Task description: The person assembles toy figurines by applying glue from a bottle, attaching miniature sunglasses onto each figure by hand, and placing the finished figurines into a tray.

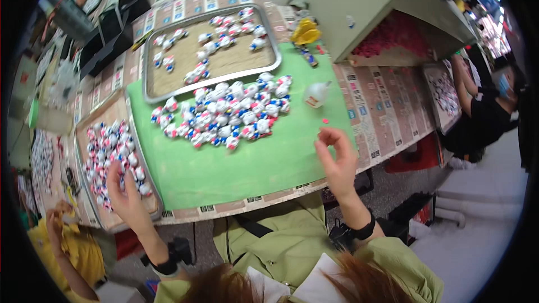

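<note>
My left hand (128,202) is over the near end of the left metal tray (158,201), thumb and fingers apart, nothing visible between them. Small white figurines with blue and pink parts (111,151) fill that tray. My right hand (341,163) hovers above the right edge of a green mat (241,174). Its fingers are curved, with a gap between thumb and index finger. Just beyond those fingertips lies a tiny red piece (325,120). A small white squeeze bottle (316,95) stands farther back. Similar figurines lie heaped (224,113) across the middle of the mat.
Behind the heap, a larger metal tray (211,86) holds spaced figurines on a sandy base. A yellow object (305,32) lies right of it, near a grey open-fronted box (359,0). Co-workers sit at right (483,109) and lower left (73,249).
</note>
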Available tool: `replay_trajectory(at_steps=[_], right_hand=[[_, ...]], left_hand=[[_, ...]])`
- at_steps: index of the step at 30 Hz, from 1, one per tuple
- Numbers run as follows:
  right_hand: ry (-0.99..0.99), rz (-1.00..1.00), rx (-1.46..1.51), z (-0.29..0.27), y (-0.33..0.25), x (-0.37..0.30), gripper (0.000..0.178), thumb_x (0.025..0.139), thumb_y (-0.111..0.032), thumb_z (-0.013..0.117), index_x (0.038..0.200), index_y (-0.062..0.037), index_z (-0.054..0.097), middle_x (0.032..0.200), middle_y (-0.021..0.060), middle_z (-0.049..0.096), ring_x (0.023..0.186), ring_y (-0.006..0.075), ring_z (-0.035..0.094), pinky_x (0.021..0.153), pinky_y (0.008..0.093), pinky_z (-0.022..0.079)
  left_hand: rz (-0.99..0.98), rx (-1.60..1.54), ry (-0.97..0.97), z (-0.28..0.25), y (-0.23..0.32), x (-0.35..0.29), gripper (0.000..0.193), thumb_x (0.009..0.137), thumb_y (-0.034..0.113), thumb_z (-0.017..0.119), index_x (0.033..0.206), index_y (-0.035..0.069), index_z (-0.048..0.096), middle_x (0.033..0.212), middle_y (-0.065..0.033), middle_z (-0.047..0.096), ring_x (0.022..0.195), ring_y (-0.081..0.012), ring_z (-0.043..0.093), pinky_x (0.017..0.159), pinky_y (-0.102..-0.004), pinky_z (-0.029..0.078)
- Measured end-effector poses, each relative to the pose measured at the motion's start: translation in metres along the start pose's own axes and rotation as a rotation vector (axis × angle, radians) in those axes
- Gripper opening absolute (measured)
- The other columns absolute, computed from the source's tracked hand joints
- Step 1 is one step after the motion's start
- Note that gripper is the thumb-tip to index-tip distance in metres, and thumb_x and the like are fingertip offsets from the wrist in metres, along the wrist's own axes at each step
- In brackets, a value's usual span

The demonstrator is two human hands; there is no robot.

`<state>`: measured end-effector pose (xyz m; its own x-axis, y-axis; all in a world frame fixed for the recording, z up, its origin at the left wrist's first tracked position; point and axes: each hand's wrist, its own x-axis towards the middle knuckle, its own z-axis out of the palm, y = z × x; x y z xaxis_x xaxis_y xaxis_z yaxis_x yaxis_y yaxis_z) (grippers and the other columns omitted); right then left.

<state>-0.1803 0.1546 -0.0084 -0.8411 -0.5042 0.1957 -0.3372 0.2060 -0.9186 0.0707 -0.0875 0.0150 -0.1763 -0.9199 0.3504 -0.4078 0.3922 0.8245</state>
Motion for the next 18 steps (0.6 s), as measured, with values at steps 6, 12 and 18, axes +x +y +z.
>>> replay_trajectory(at_steps=[6,12,18], right_hand=[[0.153,-0.168,-0.146,-0.014,0.025,0.074,0.034,0.068,-0.013,0.064,0.096,0.0024,0.051,0.086,0.0107,0.057,0.079,0.0204,0.056,0.068,0.0291,0.043],[-0.259,0.110,-0.044,-0.025,0.032,0.103,0.034,0.069,-0.020,0.064,0.092,0.0023,0.053,0.081,0.0082,0.059,0.073,0.0164,0.058,0.063,0.0273,0.045],[-0.180,0.086,0.312,-0.025,0.029,0.124,0.027,0.072,-0.021,0.061,0.086,0.0011,0.054,0.073,0.0041,0.057,0.063,0.0089,0.054,0.057,0.0234,0.045]], left_hand=[[-0.091,-0.375,-0.436,0.068,0.082,-0.039,0.017,0.078,0.000,0.049,0.094,-0.004,0.055,0.094,-0.0095,0.057,0.090,-0.0155,0.052,0.081,-0.0264,0.038],[0.070,-0.609,-0.805,0.124,0.167,-0.018,0.015,0.078,0.004,0.052,0.091,-0.002,0.057,0.084,-0.0082,0.060,0.077,-0.0139,0.056,0.072,-0.0243,0.042],[0.366,-0.094,-0.924,0.245,0.190,0.048,0.021,0.079,0.014,0.051,0.091,-0.002,0.058,0.081,-0.0117,0.062,0.075,-0.0168,0.059,0.068,-0.0257,0.045]])
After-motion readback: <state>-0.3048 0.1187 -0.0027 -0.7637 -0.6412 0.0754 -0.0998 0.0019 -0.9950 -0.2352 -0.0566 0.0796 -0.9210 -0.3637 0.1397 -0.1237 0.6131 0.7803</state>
